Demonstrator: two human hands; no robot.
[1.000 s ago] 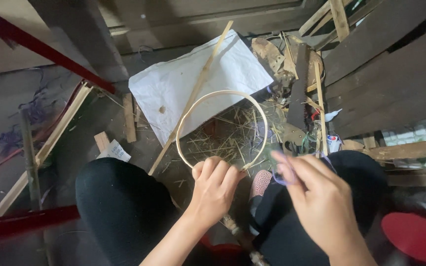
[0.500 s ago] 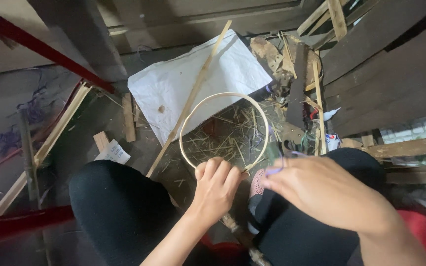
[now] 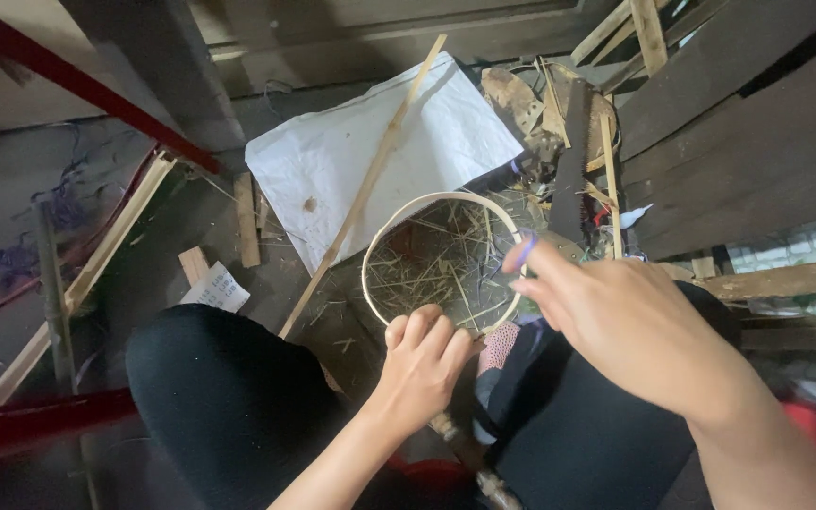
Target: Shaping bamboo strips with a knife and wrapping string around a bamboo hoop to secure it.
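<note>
A thin bamboo hoop (image 3: 380,236), pale and round, hangs between my knees above the littered floor. My left hand (image 3: 419,364) grips its near rim with the fingers curled shut. My right hand (image 3: 630,326) is raised at the hoop's right edge, thumb and forefinger pinched on a small purple strand (image 3: 524,251) right by the rim. My legs in black trousers (image 3: 229,397) frame the hoop on both sides.
A white sack (image 3: 351,161) lies on the floor beyond the hoop, with a long bamboo strip (image 3: 370,179) across it. Wood scraps and a saw blade (image 3: 573,161) lie at the right. A red bar (image 3: 68,85) crosses the upper left. Dark planks (image 3: 748,123) stand at the right.
My right hand has risen from low by my knee up to the hoop's right rim. The hoop has shifted a little rightward in view. My left hand keeps its grip.
</note>
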